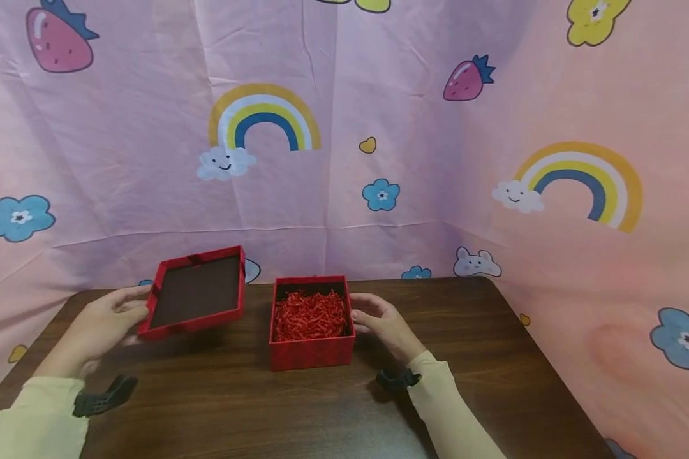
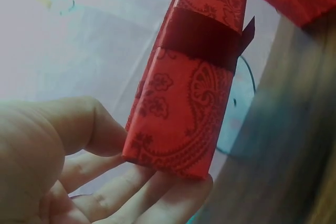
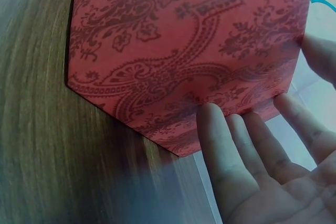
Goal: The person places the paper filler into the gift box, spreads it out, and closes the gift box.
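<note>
My left hand (image 1: 100, 322) pinches a red box lid (image 1: 195, 322) by its left edge, thumb on one side and fingers on the other. The lid is raised off the table and tilted, its dark inside facing me. In the left wrist view the lid's side (image 2: 181, 87) shows a paisley pattern and a dark red ribbon. The matching red gift box (image 1: 312, 354) stands uncovered on the table, filled with red shredded paper (image 1: 312, 317). Against the box's right wall (image 3: 173, 51), my right hand (image 1: 386, 325) rests with fairly straight fingertips, its thumb near the rim.
The brown wooden table (image 1: 235, 408) reaches back to a pastel cloth (image 1: 390, 242) printed with rainbows, strawberries and flowers. The cloth also hangs along the right side. A black strap (image 1: 104, 396) sits on the left wrist and another black strap (image 1: 398, 379) on the right.
</note>
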A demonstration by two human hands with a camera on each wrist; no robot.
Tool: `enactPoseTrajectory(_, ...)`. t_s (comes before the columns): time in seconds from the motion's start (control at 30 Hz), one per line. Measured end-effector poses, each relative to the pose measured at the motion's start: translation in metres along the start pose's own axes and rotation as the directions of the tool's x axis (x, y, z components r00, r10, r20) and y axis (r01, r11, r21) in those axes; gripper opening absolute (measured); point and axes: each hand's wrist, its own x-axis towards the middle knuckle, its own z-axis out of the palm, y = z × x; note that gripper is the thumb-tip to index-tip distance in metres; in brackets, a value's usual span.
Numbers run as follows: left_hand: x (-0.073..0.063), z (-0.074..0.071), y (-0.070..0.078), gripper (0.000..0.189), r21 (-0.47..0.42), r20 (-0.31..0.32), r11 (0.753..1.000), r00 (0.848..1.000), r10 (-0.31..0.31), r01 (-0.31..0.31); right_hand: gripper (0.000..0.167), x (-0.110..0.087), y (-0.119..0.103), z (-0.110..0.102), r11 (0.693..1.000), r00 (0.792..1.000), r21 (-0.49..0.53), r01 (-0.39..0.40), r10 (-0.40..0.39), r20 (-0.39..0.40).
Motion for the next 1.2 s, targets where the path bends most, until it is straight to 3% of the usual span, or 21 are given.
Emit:
enactPoseTrajectory(0.27,0.001,0.01,0.036,0.06,0.061,0.028,0.996,0.997,0.067,-0.069,0.05,0.002,-0.002,0.004,1.0,1.0,-0.027,0.001,0.0,0.017)
enactPoseTrajectory(0.4,0.002,0.017,0.055,0.06,0.045,0.063,0.995,0.994,0.089,-0.092,0.049,0.001,-0.007,0.006,0.999,1.0,-0.047,-0.007,0.007,-0.001)
enactPoseTrajectory(0.53,0.004,0.028,0.073,0.061,0.042,0.075,0.995,0.993,0.088,-0.091,0.046,-0.001,-0.019,0.009,0.991,0.993,-0.128,0.038,-0.051,-0.106)
enactPoseTrajectory(0.63,0.006,0.038,0.088,0.061,0.032,0.09,0.996,0.993,0.083,-0.086,0.039,-0.003,-0.031,0.011,0.97,0.969,-0.228,0.087,-0.136,-0.207)
enactPoseTrajectory(0.7,0.008,0.044,0.097,0.062,0.021,0.104,0.996,0.991,0.082,-0.084,0.035,-0.004,-0.041,0.014,0.951,0.955,-0.288,0.115,-0.186,-0.232)
enactPoseTrajectory(0.83,0.01,0.057,0.113,0.061,0.031,0.13,0.995,0.987,0.092,-0.097,0.037,-0.003,-0.062,0.023,0.915,0.965,-0.379,0.14,-0.212,-0.156)
enactPoseTrajectory(0.97,0.011,0.069,0.124,0.062,0.065,0.134,0.993,0.987,0.09,-0.1,0.039,-0.001,-0.085,0.034,0.887,0.983,-0.443,0.13,-0.174,-0.061)
enactPoseTrajectory(1.2,0.01,0.09,0.138,0.069,0.106,0.073,0.988,0.992,0.103,-0.11,0.04,0.005,-0.111,0.039,0.888,0.992,-0.457,0.053,-0.101,-0.08)
